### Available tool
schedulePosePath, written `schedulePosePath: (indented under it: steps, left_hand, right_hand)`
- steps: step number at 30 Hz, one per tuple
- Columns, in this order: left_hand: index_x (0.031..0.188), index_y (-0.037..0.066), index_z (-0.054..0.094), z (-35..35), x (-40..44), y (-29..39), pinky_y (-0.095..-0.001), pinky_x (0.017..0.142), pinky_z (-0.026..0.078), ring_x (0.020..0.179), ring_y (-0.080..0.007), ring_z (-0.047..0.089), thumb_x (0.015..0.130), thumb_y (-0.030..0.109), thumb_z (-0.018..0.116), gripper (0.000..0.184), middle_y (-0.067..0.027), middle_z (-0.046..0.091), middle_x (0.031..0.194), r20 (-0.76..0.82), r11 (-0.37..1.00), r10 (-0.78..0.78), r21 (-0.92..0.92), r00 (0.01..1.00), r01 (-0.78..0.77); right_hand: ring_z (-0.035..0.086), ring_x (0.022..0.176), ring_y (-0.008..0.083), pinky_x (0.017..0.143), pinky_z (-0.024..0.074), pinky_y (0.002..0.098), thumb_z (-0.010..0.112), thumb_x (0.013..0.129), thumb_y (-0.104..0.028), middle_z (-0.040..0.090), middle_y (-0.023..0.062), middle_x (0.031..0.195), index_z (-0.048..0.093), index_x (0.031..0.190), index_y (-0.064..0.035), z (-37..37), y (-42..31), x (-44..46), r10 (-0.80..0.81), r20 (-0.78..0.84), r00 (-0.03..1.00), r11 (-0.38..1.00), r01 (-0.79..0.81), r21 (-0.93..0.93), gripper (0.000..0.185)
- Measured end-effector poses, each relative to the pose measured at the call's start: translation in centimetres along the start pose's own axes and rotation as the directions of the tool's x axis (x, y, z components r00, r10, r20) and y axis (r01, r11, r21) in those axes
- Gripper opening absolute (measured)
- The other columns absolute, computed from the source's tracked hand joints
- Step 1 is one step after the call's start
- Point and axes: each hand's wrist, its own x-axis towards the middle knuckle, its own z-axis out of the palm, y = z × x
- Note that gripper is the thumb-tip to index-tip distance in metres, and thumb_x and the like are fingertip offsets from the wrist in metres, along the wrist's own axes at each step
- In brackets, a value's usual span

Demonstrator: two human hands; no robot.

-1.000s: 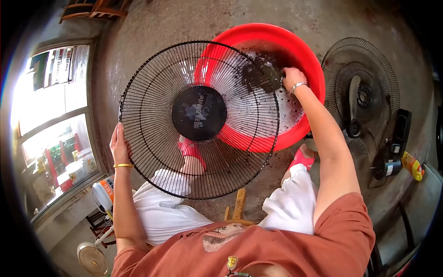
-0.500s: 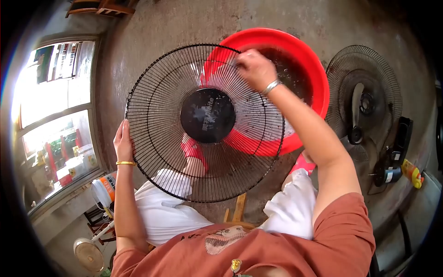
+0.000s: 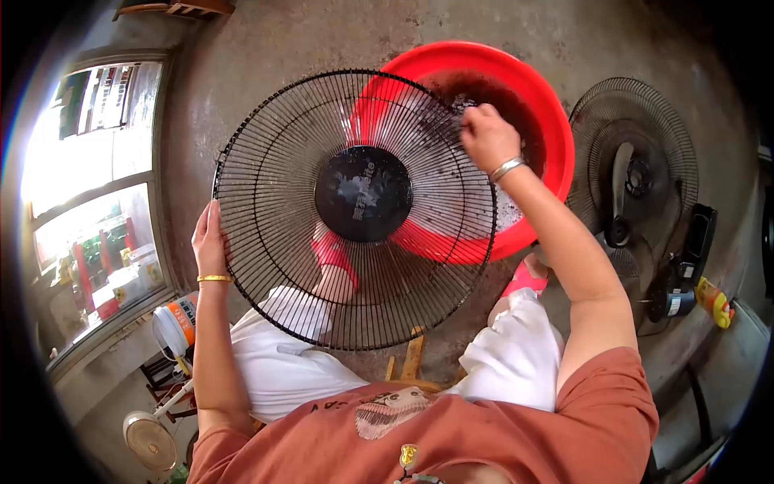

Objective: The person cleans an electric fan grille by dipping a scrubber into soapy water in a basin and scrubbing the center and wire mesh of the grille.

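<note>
My left hand [image 3: 211,242] grips the left rim of a round black fan grille [image 3: 282,278], which has a dark, wet-looking hub cap with pale lettering. The grille is held over my lap and partly covers a red basin [image 3: 558,129] of murky, sudsy water. Above the basin, beside the grille's upper right rim, is my right hand [image 3: 490,141]. Its fingers are curled closed; what they hold, if anything, is hidden and slightly blurred. Both wrists wear bracelets.
On the floor to the right lie another fan grille [image 3: 601,105] with a fan blade [image 3: 621,181] and a black fan part [image 3: 697,242]. A yellow packet [image 3: 714,302] is farther right. At left are a white bucket [image 3: 171,329] and a small fan [image 3: 150,441]. Wooden stool parts show below the grille.
My right hand has moved right and slightly down, from over the grille's upper wires to beside its rim. The left hand still holds the grille, which has barely shifted.
</note>
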Motion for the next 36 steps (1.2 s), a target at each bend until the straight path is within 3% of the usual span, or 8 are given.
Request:
schedulePosePath:
  steps: [3,7,13,17,19,21,31,36]
  left_hand:
    - [0.118,0.013,0.064,0.2,-0.3,0.2,-0.0212,0.035,0.017,0.037,-0.0020,0.025,0.090,0.041,0.066,0.039,0.0096,0.032,0.051,-0.003,0.999,-0.045,-0.016,0.999,0.045]
    - [0.100,0.010,0.064,0.3,-0.5,0.4,-0.0199,0.033,0.020,0.037,-0.0008,0.029,0.090,0.041,0.066,0.033,0.0091,0.040,0.052,-0.026,0.982,0.102,-0.154,0.994,-0.105]
    - [0.090,0.010,0.062,0.2,-0.2,0.2,-0.0200,0.033,0.022,0.036,-0.0012,0.033,0.091,0.042,0.065,0.031,0.0081,0.045,0.053,-0.087,0.970,0.148,-0.184,0.985,-0.162]
    - [0.091,0.010,0.062,0.5,-0.6,0.5,-0.0201,0.033,0.023,0.036,-0.0014,0.033,0.091,0.041,0.064,0.031,0.0079,0.045,0.053,-0.097,0.969,0.141,-0.191,0.985,-0.158]
    - [0.091,0.009,0.061,0.4,-0.7,0.2,-0.0200,0.033,0.023,0.036,-0.0013,0.033,0.091,0.041,0.064,0.031,0.0079,0.045,0.053,-0.071,0.964,0.146,-0.213,0.987,-0.158]
    - [0.091,0.010,0.061,0.7,-1.0,0.3,-0.0199,0.033,0.022,0.036,-0.0011,0.032,0.092,0.041,0.064,0.031,0.0081,0.045,0.053,-0.088,0.967,0.163,-0.181,0.983,-0.176]
    - [0.088,0.012,0.060,0.8,-0.6,-0.2,-0.0199,0.033,0.020,0.037,-0.0009,0.029,0.090,0.043,0.065,0.031,0.0093,0.038,0.052,-0.112,0.967,0.143,-0.196,0.983,-0.163]
    - [0.086,0.014,0.060,0.9,-0.7,-0.4,-0.0198,0.033,0.019,0.038,-0.0010,0.027,0.090,0.044,0.065,0.030,0.0094,0.036,0.053,-0.130,0.973,0.126,-0.177,0.983,-0.148]
  right_hand:
    - [0.063,0.080,0.0317,0.069,0.0523,0.0444,0.062,0.078,-0.017,0.060,0.0087,0.089,0.062,0.084,-0.0117,-1.7,0.5,1.2,0.110,-0.057,0.992,0.990,-0.104,0.096,0.009]
    - [0.063,0.086,0.0290,0.076,0.0516,0.0373,0.065,0.077,-0.013,0.063,0.0108,0.091,0.063,0.087,-0.0073,-2.5,-8.7,1.1,-0.169,-0.104,0.980,0.889,0.197,0.413,0.012]
    - [0.064,0.076,0.0285,0.063,0.0529,0.0423,0.063,0.076,-0.015,0.060,0.0060,0.088,0.061,0.086,-0.0144,-0.5,-8.4,2.4,-0.276,-0.143,0.951,0.925,0.303,0.231,0.010]
    - [0.065,0.076,0.0294,0.066,0.0537,0.0428,0.063,0.077,-0.017,0.063,0.0072,0.087,0.065,0.086,-0.0146,-1.8,-3.1,4.4,0.013,-0.024,1.000,0.998,-0.011,0.069,0.010]
    - [0.064,0.075,0.0296,0.066,0.0535,0.0424,0.063,0.076,-0.017,0.062,0.0078,0.084,0.064,0.083,-0.0127,-2.0,-5.6,4.1,-0.181,-0.261,0.948,0.924,0.255,0.287,0.008]
    - [0.064,0.074,0.0303,0.064,0.0529,0.0426,0.063,0.076,-0.017,0.060,0.0082,0.082,0.062,0.083,-0.0123,-1.7,-8.9,2.6,-0.299,-0.154,0.942,0.866,0.336,0.370,0.008]
    - [0.062,0.088,0.0332,0.073,0.0524,0.0463,0.061,0.083,-0.020,0.058,0.0104,0.096,0.062,0.092,-0.0146,1.7,7.2,0.6,0.225,0.007,0.974,0.971,-0.224,-0.085,0.010]
    - [0.059,0.098,0.0378,0.081,0.0520,0.0485,0.061,0.083,-0.017,0.054,0.0153,0.110,0.057,0.109,-0.0124,3.7,11.5,-1.0,0.100,-0.050,0.994,0.962,-0.110,-0.250,0.027]
